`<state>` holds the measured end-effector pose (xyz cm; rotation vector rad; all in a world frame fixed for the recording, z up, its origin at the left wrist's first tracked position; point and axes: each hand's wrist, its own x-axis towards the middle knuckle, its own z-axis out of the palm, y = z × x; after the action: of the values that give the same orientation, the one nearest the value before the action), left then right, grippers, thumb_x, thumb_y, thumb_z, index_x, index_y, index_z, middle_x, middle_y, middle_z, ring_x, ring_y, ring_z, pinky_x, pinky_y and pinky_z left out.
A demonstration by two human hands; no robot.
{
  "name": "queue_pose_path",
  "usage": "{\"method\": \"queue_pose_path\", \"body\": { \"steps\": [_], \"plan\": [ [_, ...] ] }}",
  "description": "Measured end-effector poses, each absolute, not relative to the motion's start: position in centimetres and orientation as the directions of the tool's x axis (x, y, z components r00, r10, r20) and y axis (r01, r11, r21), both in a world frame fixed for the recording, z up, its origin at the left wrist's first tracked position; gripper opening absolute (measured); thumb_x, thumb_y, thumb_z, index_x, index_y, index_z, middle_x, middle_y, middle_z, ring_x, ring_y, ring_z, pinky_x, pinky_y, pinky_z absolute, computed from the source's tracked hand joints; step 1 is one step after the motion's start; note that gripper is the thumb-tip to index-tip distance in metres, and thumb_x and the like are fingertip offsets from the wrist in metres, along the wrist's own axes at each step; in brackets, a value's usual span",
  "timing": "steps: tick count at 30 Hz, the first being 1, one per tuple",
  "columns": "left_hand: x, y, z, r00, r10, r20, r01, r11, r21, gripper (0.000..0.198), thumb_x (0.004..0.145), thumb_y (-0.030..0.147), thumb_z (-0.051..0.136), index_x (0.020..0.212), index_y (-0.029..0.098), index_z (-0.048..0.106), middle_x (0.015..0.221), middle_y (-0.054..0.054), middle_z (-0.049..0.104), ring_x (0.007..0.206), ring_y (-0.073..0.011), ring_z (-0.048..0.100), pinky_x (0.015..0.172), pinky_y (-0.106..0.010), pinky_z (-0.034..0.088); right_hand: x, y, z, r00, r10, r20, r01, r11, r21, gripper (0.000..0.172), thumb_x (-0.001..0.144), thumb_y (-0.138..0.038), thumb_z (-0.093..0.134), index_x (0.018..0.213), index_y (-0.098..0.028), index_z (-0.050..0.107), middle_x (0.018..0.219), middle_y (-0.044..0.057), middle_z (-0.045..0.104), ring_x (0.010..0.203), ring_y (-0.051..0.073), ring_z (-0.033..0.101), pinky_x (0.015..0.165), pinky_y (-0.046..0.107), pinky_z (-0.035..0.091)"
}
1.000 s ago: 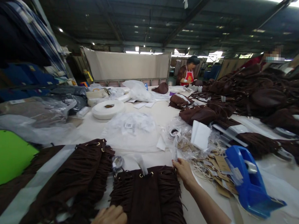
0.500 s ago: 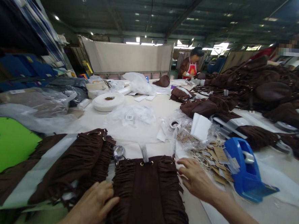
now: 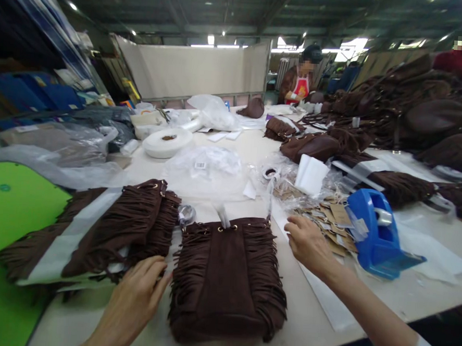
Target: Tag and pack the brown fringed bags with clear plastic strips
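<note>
A dark brown fringed bag (image 3: 226, 277) lies flat on the table in front of me, with gold eyelets along its top edge and a clear strip standing up there. My left hand (image 3: 140, 287) is at its left side, thumb near the fringe and fingers apart, holding nothing that I can see. To the right of the bag, my right hand (image 3: 308, 245) hovers apart from it with loosely bent fingers, close to a heap of brown cardboard tags (image 3: 336, 216). Another fringed bag (image 3: 105, 233), wrapped with a white band, lies left of my left hand.
A blue tape dispenser (image 3: 375, 239) stands right of the tags. Behind lie clear plastic bags (image 3: 206, 163) and a white roll (image 3: 166, 143). Brown bags (image 3: 410, 116) are heaped at the back right. A green board (image 3: 18, 196) is at left. A co-worker (image 3: 301, 83) stands across the table.
My right hand has left the bag's top right edge and moved right, towards the tags. My left hand has drawn slightly away from the bag's left side. The view has tilted down.
</note>
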<state>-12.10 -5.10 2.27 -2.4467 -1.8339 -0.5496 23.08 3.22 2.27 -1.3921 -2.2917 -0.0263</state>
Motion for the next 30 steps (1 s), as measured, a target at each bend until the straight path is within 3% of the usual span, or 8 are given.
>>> {"method": "queue_pose_path", "body": {
  "steps": [3, 7, 10, 13, 16, 20, 24, 30],
  "plan": [
    [-11.5, -7.8, 3.2, 0.358, 0.827, 0.433, 0.840, -0.488, 0.239, 0.044, 0.083, 0.045, 0.049, 0.121, 0.024, 0.051, 0.122, -0.008, 0.059, 0.112, -0.0229, 0.055, 0.094, -0.033, 0.045, 22.8, -1.8, 3.6, -0.394, 0.812, 0.432, 0.727, 0.562, -0.395, 0.019, 0.087, -0.023, 0.048, 0.100, -0.015, 0.059, 0.109, 0.014, 0.058, 0.103, 0.023, 0.054, 0.087, 0.034, 0.045],
    [-7.9, -8.2, 3.9, 0.605, 0.735, 0.307, 0.659, -0.678, 0.324, 0.064, 0.075, 0.038, 0.062, 0.134, 0.025, 0.039, 0.132, -0.008, 0.052, 0.126, -0.0252, 0.042, 0.105, -0.040, 0.034, 19.8, -7.3, 4.2, -0.532, 0.727, 0.435, 0.530, 0.686, -0.498, 0.048, 0.077, -0.031, 0.064, 0.121, -0.018, 0.051, 0.122, 0.013, 0.053, 0.115, 0.025, 0.047, 0.095, 0.037, 0.042],
    [-6.3, -5.8, 3.9, 0.533, 0.845, 0.031, 0.641, -0.428, 0.637, 0.044, 0.070, 0.027, 0.065, 0.113, 0.024, 0.060, 0.115, -0.006, 0.065, 0.116, -0.0269, 0.052, 0.101, -0.043, 0.038, 18.5, -6.6, 3.4, -0.508, 0.805, 0.307, 0.524, 0.572, -0.632, 0.038, 0.072, -0.027, 0.067, 0.108, -0.018, 0.061, 0.106, 0.010, 0.063, 0.100, 0.025, 0.056, 0.086, 0.037, 0.046],
    [-5.7, -3.0, 3.9, 0.336, 0.890, -0.309, 0.454, 0.135, 0.881, 0.023, 0.062, 0.031, 0.070, 0.081, 0.019, 0.068, 0.076, -0.001, 0.070, 0.076, -0.0218, 0.065, 0.068, -0.029, 0.051, 18.1, -2.8, 2.7, -0.465, 0.885, -0.010, 0.445, 0.224, -0.867, 0.015, 0.074, -0.029, 0.063, 0.082, -0.017, 0.068, 0.073, 0.001, 0.066, 0.067, 0.017, 0.061, 0.059, 0.026, 0.048],
    [-5.4, -1.2, 3.8, 0.264, 0.842, -0.471, 0.205, 0.428, 0.880, 0.030, 0.054, 0.031, 0.075, 0.079, 0.016, 0.066, 0.068, 0.000, 0.068, 0.059, -0.0167, 0.061, 0.053, -0.023, 0.046, 18.4, 0.3, 2.7, -0.385, 0.920, -0.076, 0.396, 0.090, -0.914, 0.017, 0.071, -0.032, 0.065, 0.078, -0.016, 0.068, 0.070, 0.000, 0.067, 0.063, 0.017, 0.062, 0.055, 0.026, 0.047],
    [-5.3, -0.8, 3.0, 0.229, 0.849, -0.476, 0.137, 0.456, 0.879, 0.035, 0.053, 0.031, 0.076, 0.083, 0.015, 0.066, 0.068, -0.001, 0.068, 0.056, -0.0156, 0.061, 0.052, -0.023, 0.045, 19.3, -1.2, 2.9, -0.155, 0.978, 0.138, 0.440, 0.194, -0.877, 0.028, 0.072, -0.031, 0.063, 0.097, -0.019, 0.064, 0.100, 0.006, 0.065, 0.096, 0.023, 0.058, 0.084, 0.037, 0.045],
    [-5.6, -1.0, 2.2, 0.210, 0.846, -0.490, 0.083, 0.484, 0.871, 0.039, 0.053, 0.030, 0.077, 0.086, 0.015, 0.065, 0.070, -0.002, 0.069, 0.059, -0.0163, 0.063, 0.054, -0.023, 0.047, 19.2, -5.2, 1.9, 0.019, 0.907, 0.421, 0.538, 0.346, -0.769, 0.037, 0.073, -0.035, 0.065, 0.106, -0.020, 0.060, 0.111, 0.011, 0.058, 0.108, 0.025, 0.050, 0.096, 0.041, 0.038],
    [-5.8, -0.9, 2.4, 0.233, 0.833, -0.502, 0.110, 0.491, 0.864, 0.040, 0.052, 0.031, 0.078, 0.085, 0.014, 0.063, 0.070, -0.004, 0.070, 0.060, -0.0182, 0.065, 0.056, -0.026, 0.049, 20.5, -3.9, 0.0, 0.188, 0.955, 0.230, 0.492, 0.111, -0.863, 0.021, 0.081, -0.032, 0.045, 0.074, -0.020, 0.060, 0.074, 0.005, 0.062, 0.071, 0.019, 0.058, 0.064, 0.031, 0.047]
  ]
}}
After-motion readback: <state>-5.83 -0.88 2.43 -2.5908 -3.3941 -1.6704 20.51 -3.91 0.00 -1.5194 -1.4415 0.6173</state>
